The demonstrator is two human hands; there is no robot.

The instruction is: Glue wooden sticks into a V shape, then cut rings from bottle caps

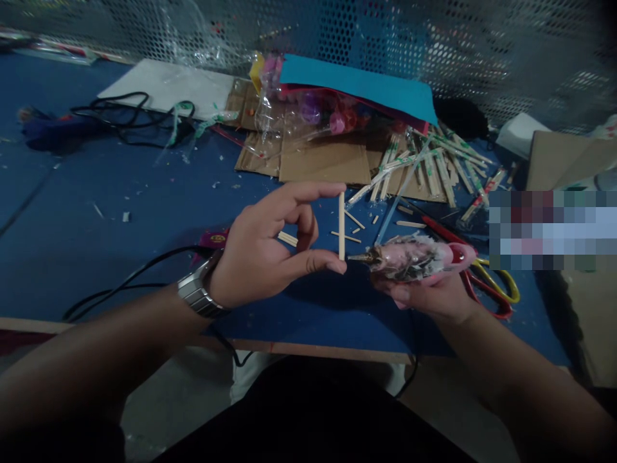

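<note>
Between the thumb and forefinger of my left hand [270, 241] a short wooden stick [342, 225] is pinched by its two ends, standing upright in the view. My right hand [429, 299] grips a pink hot glue gun [419, 257] wrapped in ragged, dirty tape. Its metal nozzle points left, close to the stick's lower end and my left thumb; whether it touches cannot be made out. Below my left fingers, a few cut stick pieces [288, 239] lie on the blue table [144, 218].
Red-handled scissors [486, 296] and a yellow handle [506, 283] lie right of the glue gun. Wrapped chopsticks [438, 170] are piled behind, beside cardboard [322, 157] and a blue sheet [357, 80]. Black cables [130, 283] run at left. A cardboard box [554, 167] stands at right.
</note>
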